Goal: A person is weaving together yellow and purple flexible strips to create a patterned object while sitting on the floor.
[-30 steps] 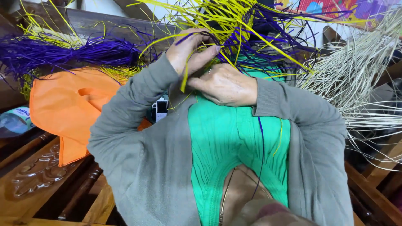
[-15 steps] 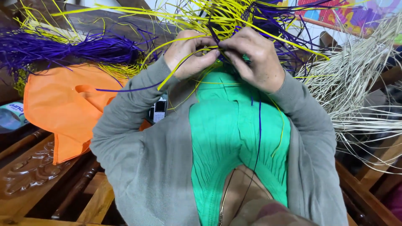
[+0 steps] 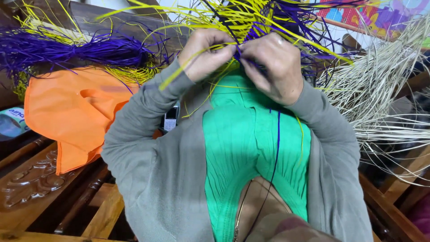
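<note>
Head view shows the left hand (image 3: 204, 56) and right hand (image 3: 273, 67) pinched shut on yellow and purple strands (image 3: 242, 20) of the weave held close above the chest; loose strands nearby may snag, and a slackened pinch would probably loosen the crossing.

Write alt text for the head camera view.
Left hand and right hand pinch yellow and purple strips together above a green garment. An orange cloth, a purple strip bundle and pale straw lie around them.
</note>
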